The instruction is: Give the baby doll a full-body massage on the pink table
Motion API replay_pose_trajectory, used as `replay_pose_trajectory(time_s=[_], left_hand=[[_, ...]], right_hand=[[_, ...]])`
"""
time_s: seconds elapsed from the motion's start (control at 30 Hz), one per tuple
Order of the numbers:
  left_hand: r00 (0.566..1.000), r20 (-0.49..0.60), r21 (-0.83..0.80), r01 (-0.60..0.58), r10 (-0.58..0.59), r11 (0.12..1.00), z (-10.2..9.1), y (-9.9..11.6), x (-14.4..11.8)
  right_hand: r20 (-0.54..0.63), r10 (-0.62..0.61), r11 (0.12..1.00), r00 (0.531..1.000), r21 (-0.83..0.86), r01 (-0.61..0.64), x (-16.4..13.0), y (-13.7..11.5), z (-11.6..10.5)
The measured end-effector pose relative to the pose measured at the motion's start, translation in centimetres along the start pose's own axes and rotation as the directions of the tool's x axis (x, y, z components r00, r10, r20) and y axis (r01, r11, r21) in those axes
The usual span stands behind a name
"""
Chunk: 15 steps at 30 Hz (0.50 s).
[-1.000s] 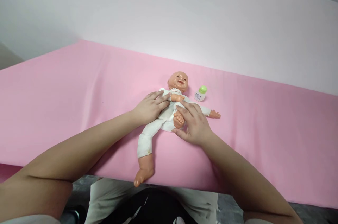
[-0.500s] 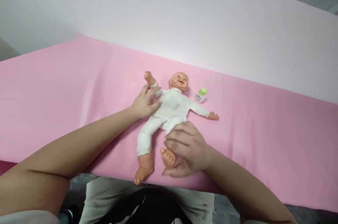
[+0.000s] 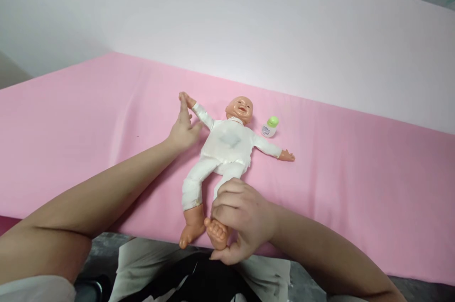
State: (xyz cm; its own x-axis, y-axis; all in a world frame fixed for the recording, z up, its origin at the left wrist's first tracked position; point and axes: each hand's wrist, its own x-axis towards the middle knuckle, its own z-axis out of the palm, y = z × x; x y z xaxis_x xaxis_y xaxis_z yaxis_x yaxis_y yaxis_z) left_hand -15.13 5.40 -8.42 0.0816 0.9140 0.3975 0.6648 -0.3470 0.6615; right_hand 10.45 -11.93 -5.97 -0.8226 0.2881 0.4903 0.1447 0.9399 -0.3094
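Observation:
A baby doll (image 3: 227,143) with a white cloth body lies on its back on the pink-covered surface, its head pointing away from me. My right hand (image 3: 245,221) is closed around the lower leg of the doll near its foot (image 3: 217,233), whose toes show between my thumb and fingers. At the left, my left hand (image 3: 185,126) lies beside the doll's outstretched arm. One fingertip reaches up to the doll's small hand (image 3: 188,99), and my thumb stands apart towards the sleeve. The other doll foot (image 3: 193,228) rests near the front edge.
A small white bottle with a green cap (image 3: 270,126) lies to the right of the doll's head. The pink cover (image 3: 355,174) stretches to both sides, with a pale wall (image 3: 227,22) behind it. My lap is below the front edge.
The doll's arm at the left has swung outward and lies flatter, with my left hand shifted left alongside it. My right hand has brought the held leg down and left towards the front edge.

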Motion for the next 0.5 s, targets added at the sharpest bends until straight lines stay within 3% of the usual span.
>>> replay_pose_trajectory(time_s=[0.07,0.17,0.33,0.5], left_hand=[[0.979,0.036,0.039,-0.2,0.199,0.979,0.1,1.5,-0.8],[0.9,0.187,0.12,-0.418,0.393,0.901,0.9,2.8,-1.8],[0.832,0.362,0.2,-0.509,0.42,0.837,2.1,3.2,-2.5],[0.814,0.42,0.224,-0.522,0.401,0.823,1.7,3.6,-2.5]], right_hand=[[-0.116,-0.005,0.997,0.993,-0.073,-0.003,-0.2,-0.2,-0.4],[-0.231,0.001,0.986,0.973,-0.16,-0.039,-0.3,-0.3,-1.4],[-0.35,0.059,0.947,0.935,-0.276,-0.163,-0.2,1.2,-2.7],[-0.415,0.312,0.887,0.854,-0.195,-0.419,-0.7,4.9,-2.6]])
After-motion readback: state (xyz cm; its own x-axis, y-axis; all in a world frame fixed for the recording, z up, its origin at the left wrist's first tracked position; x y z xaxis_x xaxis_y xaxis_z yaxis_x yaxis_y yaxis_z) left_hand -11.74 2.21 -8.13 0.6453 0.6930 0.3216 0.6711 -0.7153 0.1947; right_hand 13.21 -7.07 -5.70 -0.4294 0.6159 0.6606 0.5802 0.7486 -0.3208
